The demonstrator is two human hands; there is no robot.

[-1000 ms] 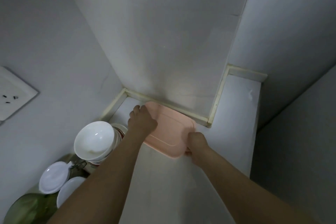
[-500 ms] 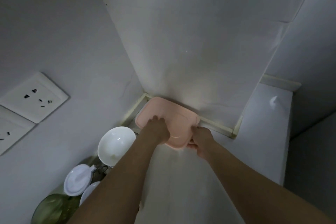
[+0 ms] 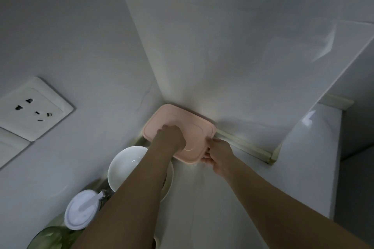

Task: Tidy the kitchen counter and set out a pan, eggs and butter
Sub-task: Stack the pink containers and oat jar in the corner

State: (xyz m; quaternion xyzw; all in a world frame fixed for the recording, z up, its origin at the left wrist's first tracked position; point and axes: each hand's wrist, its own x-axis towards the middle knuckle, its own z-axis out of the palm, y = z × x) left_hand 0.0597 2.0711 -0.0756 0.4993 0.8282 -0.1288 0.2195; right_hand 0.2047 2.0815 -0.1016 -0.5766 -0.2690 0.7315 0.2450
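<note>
I see the pink tray (image 3: 194, 127) flat in the table's (image 3: 212, 198) far corner against the white walls. My left hand (image 3: 171, 135) rests on it, fingers curled under; right hand (image 3: 217, 154) pinches its near edge. Left of the left hand: white bowl (image 3: 129, 166), wall socket (image 3: 33, 108).

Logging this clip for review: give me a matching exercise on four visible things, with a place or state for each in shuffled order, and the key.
Things:
1. pink tray
2. white bowl
3. wall socket
4. right hand

Descriptions:
A. on the left wall
B. pushed into the counter corner
C. grips the tray's near right corner
D. beside the left forearm, near the tray

Pairs: 1-B, 2-D, 3-A, 4-C
</note>
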